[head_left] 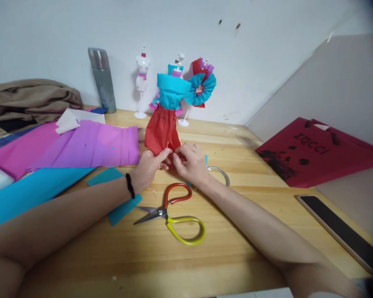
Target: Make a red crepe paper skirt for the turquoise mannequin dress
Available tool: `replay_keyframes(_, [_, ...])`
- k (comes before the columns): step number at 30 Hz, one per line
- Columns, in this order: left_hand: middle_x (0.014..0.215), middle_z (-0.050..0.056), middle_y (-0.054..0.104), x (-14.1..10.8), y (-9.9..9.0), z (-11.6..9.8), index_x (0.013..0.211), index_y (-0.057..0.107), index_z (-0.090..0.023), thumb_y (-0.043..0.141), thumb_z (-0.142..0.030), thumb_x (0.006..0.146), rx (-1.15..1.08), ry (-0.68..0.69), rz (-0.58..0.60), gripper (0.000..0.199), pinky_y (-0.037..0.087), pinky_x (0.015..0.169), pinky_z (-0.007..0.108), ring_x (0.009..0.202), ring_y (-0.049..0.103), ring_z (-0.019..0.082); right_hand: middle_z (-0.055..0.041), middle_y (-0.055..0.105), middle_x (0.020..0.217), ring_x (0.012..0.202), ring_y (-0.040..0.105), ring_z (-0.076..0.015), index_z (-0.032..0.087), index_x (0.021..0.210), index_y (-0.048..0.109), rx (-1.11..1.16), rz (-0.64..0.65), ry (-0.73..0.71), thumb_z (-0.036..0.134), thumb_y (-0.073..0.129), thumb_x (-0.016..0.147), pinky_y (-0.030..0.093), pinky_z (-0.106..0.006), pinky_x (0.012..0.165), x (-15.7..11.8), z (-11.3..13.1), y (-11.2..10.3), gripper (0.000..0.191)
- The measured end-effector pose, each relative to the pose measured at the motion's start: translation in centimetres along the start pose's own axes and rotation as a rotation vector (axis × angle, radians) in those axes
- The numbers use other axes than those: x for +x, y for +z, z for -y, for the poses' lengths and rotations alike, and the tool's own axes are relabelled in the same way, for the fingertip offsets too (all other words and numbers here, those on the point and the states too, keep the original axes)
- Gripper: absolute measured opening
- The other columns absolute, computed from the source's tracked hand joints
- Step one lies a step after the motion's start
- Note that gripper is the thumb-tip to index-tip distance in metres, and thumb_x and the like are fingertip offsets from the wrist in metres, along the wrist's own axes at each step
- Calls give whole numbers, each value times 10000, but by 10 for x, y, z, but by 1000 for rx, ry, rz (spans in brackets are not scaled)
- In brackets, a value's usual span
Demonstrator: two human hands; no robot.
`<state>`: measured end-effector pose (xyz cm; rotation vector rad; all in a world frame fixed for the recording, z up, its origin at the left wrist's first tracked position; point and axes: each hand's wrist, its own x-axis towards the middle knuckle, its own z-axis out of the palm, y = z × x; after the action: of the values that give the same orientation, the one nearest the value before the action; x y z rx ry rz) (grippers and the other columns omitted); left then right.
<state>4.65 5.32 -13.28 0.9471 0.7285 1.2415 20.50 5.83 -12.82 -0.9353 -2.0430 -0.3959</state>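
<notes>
A small mannequin wears a blue paper top [173, 92] and a gathered red paper skirt [161, 129]. At the skirt's lower edge, my left hand [149, 167] is closed, thumb and fingers pinching the red paper. Close beside it, my right hand [191, 162] also pinches the hem, its fingers bent. The fingertips of both hands almost meet, and the exact grip between them is partly hidden. Scissors [161, 212] with one red and one yellow handle lie spread on the table below my hands. A roll of tape [225, 176] sits partly behind my right wrist.
Pink-purple paper [90, 142], blue paper [34, 198] and blue scraps [119, 213] lie left. A bottle [102, 80], a bare mannequin [142, 72] and a mannequin with a blue paper flower [200, 89] stand by the wall. A phone [338, 231] and red bag [317, 153] are right.
</notes>
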Motion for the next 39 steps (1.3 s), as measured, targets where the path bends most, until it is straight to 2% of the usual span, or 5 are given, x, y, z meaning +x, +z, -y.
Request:
replay_keyframes(4, [686,21,687,1,1,1,795,690,-120,872,-378,710,2,-2,2,328,479,507,188,579,603,90,-4,570,654,600,491,-176,225,768,520,-1,-28,-41,173,548,908,351,-335,641,-2,2,-1,152])
replay_keyframes(13, [761,47,741,1,3,2,832,717,-109,863,-327,708,10,20,-42,290,475,484,183,557,599,80,-25,609,664,629,532,-188,215,753,542,-55,22,-120,184,544,918,356,-348,642,-2,3,0,168])
replay_keyframes(24, [678,25,703,2,4,3,733,674,-129,870,-361,694,58,46,-37,306,471,465,192,526,583,87,-40,623,688,650,531,-191,218,741,542,-29,80,-80,207,506,941,353,-350,663,-1,2,3,203])
replay_keyframes(30, [710,39,722,4,1,6,805,712,-122,858,-376,700,65,63,-8,311,475,474,207,526,581,91,-31,598,674,648,520,-191,224,736,532,-29,88,-51,215,515,935,360,-351,666,-1,2,3,201])
replay_keyframes(39, [660,15,691,5,1,6,771,697,-130,861,-355,692,66,54,-16,289,463,470,208,515,572,90,-31,595,667,648,533,-193,225,733,531,-40,70,-57,207,506,932,367,-343,652,0,1,5,202])
